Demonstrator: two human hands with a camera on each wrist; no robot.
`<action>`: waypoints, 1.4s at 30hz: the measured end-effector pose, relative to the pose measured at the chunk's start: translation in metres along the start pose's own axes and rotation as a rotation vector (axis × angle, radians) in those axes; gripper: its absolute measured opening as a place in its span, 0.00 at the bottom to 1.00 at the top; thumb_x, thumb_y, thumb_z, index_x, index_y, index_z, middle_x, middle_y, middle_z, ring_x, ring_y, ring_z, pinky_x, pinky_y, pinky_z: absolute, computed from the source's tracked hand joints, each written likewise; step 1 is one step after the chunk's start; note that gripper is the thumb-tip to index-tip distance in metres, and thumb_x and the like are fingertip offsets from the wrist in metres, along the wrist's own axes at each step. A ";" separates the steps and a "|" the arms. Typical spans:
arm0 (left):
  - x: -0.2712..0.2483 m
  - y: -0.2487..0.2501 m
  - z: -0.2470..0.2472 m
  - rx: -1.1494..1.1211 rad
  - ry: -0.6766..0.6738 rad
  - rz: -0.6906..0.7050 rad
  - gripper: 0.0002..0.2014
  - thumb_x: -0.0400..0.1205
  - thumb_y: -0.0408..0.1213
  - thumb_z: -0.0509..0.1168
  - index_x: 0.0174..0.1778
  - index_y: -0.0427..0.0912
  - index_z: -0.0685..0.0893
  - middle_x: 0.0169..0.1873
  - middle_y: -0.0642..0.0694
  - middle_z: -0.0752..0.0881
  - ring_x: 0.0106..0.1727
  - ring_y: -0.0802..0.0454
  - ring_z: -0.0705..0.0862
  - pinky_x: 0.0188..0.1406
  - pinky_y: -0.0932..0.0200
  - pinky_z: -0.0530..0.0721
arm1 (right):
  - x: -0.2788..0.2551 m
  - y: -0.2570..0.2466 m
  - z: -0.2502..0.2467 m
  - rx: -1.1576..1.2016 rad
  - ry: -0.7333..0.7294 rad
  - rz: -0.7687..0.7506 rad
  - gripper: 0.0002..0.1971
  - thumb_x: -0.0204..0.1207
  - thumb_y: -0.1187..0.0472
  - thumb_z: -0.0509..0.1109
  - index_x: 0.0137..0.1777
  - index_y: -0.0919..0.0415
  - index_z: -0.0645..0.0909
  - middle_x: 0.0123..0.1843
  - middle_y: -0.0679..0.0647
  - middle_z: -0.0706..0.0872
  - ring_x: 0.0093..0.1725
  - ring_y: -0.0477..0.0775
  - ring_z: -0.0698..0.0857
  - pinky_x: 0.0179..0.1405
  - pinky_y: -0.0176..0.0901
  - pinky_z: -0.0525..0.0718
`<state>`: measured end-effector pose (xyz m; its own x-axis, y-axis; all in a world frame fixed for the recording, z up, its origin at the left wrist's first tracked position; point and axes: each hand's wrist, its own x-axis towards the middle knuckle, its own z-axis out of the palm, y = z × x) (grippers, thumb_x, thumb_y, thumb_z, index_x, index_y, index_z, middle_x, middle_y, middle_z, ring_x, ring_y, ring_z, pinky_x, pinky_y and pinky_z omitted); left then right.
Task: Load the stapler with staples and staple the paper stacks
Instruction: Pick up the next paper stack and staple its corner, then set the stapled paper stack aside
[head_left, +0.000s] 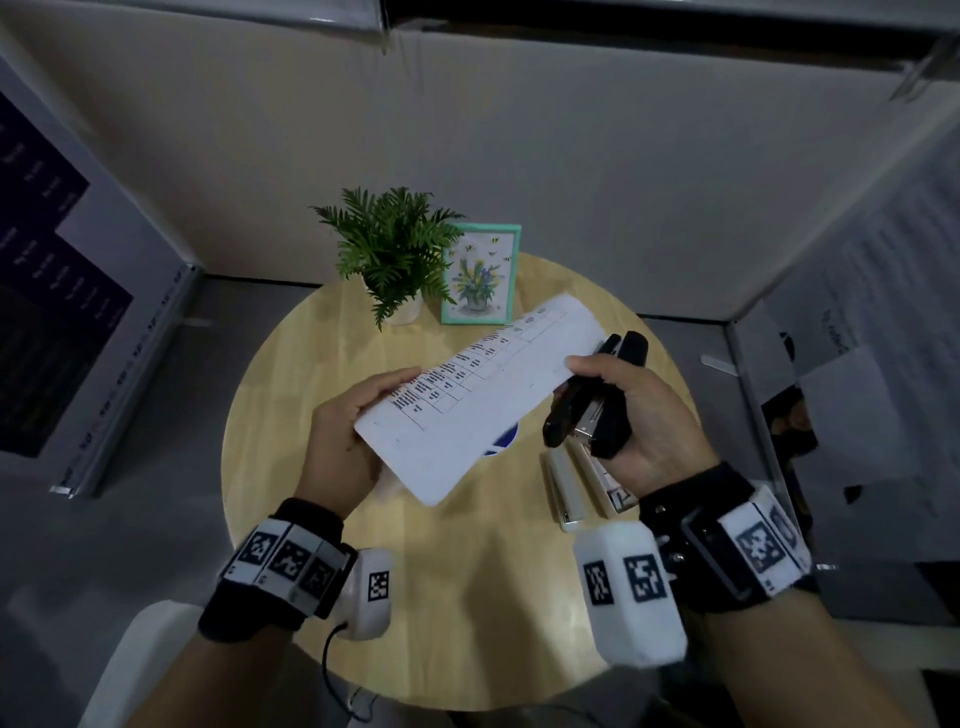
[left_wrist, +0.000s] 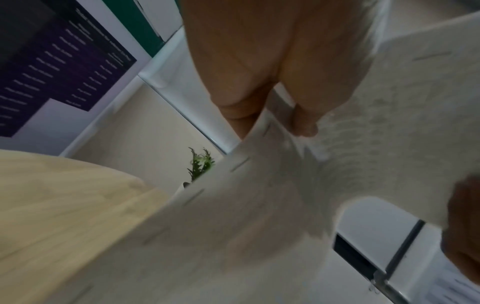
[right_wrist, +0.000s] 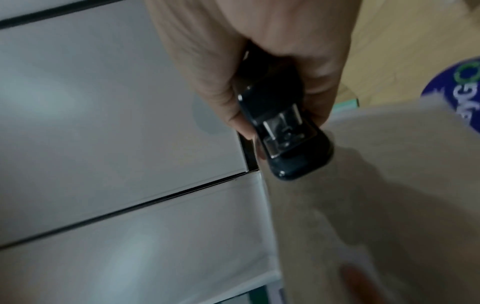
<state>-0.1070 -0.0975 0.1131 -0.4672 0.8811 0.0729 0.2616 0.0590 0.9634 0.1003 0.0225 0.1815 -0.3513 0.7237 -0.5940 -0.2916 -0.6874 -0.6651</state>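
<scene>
A white paper stack (head_left: 478, 400) with a printed table hangs in the air over the round wooden table (head_left: 291, 395). My left hand (head_left: 353, 415) pinches its left end, thumb on top. My right hand (head_left: 623, 410) grips a black stapler (head_left: 587, 400) at the stack's right end. In the right wrist view the stapler (right_wrist: 283, 131) points at the paper stack (right_wrist: 376, 185), its metal anvil showing. In the left wrist view several staples show along the edge of the paper stack (left_wrist: 259, 205), which my left hand (left_wrist: 272, 82) holds.
A potted fern (head_left: 389, 249) and a teal picture frame (head_left: 480, 275) stand at the table's far side. Two pale staple boxes (head_left: 582, 483) lie under my right hand. A blue round label (head_left: 504, 441) peeks out below the paper. Grey partition walls surround the table.
</scene>
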 end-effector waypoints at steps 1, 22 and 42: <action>0.001 -0.003 -0.007 0.034 -0.001 -0.025 0.19 0.77 0.14 0.62 0.59 0.35 0.85 0.47 0.70 0.90 0.51 0.71 0.87 0.48 0.75 0.81 | 0.006 0.003 -0.002 -0.010 0.036 -0.027 0.02 0.73 0.70 0.70 0.42 0.66 0.79 0.33 0.61 0.86 0.32 0.56 0.87 0.30 0.42 0.86; -0.020 -0.084 -0.097 0.155 0.060 -0.446 0.02 0.80 0.36 0.69 0.45 0.47 0.86 0.30 0.57 0.91 0.35 0.64 0.88 0.40 0.59 0.85 | 0.133 0.157 -0.050 -1.640 0.207 -0.118 0.20 0.77 0.60 0.67 0.67 0.67 0.73 0.67 0.65 0.78 0.64 0.65 0.80 0.60 0.51 0.78; -0.020 -0.047 -0.215 0.325 0.211 -0.163 0.21 0.69 0.53 0.77 0.41 0.36 0.87 0.35 0.37 0.88 0.34 0.43 0.85 0.32 0.53 0.83 | 0.067 0.038 0.146 -1.297 -0.567 -0.544 0.14 0.72 0.57 0.76 0.31 0.67 0.85 0.33 0.60 0.91 0.34 0.49 0.87 0.34 0.48 0.80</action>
<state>-0.2915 -0.2182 0.1216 -0.6784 0.7347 0.0103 0.4069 0.3639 0.8379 -0.0646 0.0366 0.1827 -0.8362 0.5381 -0.1059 0.3604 0.3936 -0.8457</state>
